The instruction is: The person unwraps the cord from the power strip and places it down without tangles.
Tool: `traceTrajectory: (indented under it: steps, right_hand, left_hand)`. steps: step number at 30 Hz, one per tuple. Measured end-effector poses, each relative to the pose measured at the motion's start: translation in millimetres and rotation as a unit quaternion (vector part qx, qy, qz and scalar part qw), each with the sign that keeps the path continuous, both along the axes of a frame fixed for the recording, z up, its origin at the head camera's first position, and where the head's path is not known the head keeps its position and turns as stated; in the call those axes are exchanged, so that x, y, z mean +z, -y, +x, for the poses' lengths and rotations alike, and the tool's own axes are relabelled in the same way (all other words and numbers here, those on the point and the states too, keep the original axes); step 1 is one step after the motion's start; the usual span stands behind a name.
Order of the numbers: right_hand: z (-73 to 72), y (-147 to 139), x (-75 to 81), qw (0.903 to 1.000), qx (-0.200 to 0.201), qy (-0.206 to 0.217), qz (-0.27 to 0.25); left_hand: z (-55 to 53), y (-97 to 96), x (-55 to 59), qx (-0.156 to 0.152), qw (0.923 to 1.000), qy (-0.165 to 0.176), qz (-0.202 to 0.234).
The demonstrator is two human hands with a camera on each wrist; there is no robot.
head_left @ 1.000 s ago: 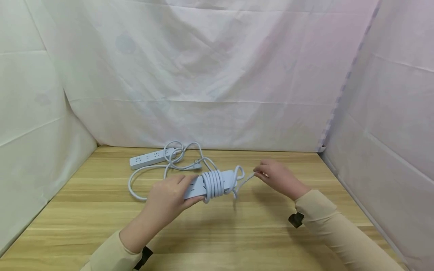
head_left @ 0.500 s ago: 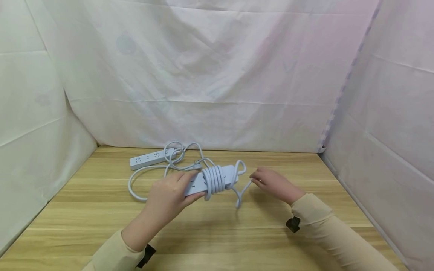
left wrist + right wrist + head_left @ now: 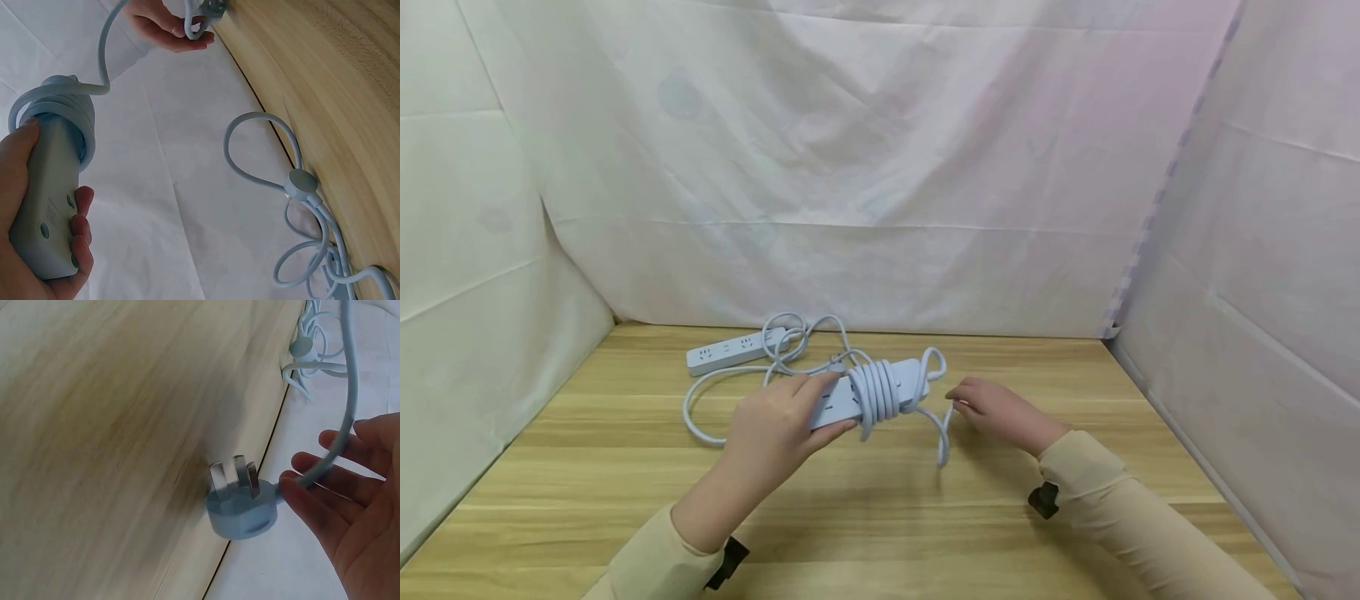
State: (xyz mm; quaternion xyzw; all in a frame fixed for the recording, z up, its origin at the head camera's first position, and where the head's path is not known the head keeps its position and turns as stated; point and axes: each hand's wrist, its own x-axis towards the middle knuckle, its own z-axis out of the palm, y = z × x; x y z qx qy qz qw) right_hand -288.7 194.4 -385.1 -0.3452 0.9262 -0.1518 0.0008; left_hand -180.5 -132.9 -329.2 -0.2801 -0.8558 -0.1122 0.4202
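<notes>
My left hand (image 3: 775, 429) grips one end of a pale power strip (image 3: 835, 405), held up over the table and tilted. Several tight turns of its own cord (image 3: 876, 392) wrap the strip's middle, and a loose loop sticks up at its far end. In the left wrist view, thumb and fingers close around the strip's body (image 3: 47, 194). To the right, my right hand (image 3: 1007, 414) pinches the cord's free end. Its right wrist view shows the three-pin plug (image 3: 242, 515) just past the fingertips, prongs exposed. Between strip and hand the cord sags in a slack bend.
A second power strip (image 3: 730, 352) lies at the back left of the wooden table (image 3: 625, 492), its cord (image 3: 700, 429) in loose loops. Behind my left hand, that cord's plug (image 3: 302, 183) is partly hidden in the head view. White cloth (image 3: 850, 167) hangs at the back and sides.
My right hand has come left and nearer to me, so the stretch of cord has slackened into a lower-hanging bend. The wrapped strip has risen slightly in my left hand.
</notes>
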Motion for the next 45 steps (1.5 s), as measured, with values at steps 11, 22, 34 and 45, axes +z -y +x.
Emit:
traceTrajectory:
  steps: [11, 22, 34, 45]
  right_hand:
    - [10.2, -4, 11.8, 0.9986, -0.001, -0.052, -0.001]
    - [50.0, 4, 43.9, 0.9767, 0.056, -0.197, -0.065]
    - [83.8, 34, 55.0, 0.95, 0.107, -0.266, -0.125]
    - [90.5, 59, 46.0, 0.9537, 0.069, -0.251, -0.15]
  left_hand:
    - [-1.0, 0.9, -0.5, 0.007, 1.0, -0.002, 0.004]
    - [-3.1, 2.5, -1.3, 0.006, 0.9999, -0.007, 0.01]
    - [-3.2, 2.2, 0.2, 0.005, 0.9999, 0.0, 0.01]
    - [-0.3, -3.1, 1.2, -0.003, 0.9998, -0.008, 0.02]
